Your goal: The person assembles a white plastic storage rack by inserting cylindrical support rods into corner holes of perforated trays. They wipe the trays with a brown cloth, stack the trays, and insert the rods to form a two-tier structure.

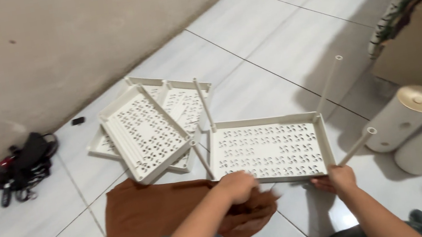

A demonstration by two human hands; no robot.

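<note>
Both grips — left hand (239,184), right hand (340,176) — clasping perforated tray (268,149), white tiled floor (287,24), beige wall (36,45)

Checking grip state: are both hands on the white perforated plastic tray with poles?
Yes, the left hand and right hand both grip the near edge of the white perforated plastic tray.

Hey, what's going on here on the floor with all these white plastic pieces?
A person sitting on the tiled floor holds a white perforated shelf tray by its near edge, left hand and right hand at its corners. Thin white poles stick up from the tray's corners. More matching trays lie stacked by the wall, and two cream cylinders rest at right.
</note>
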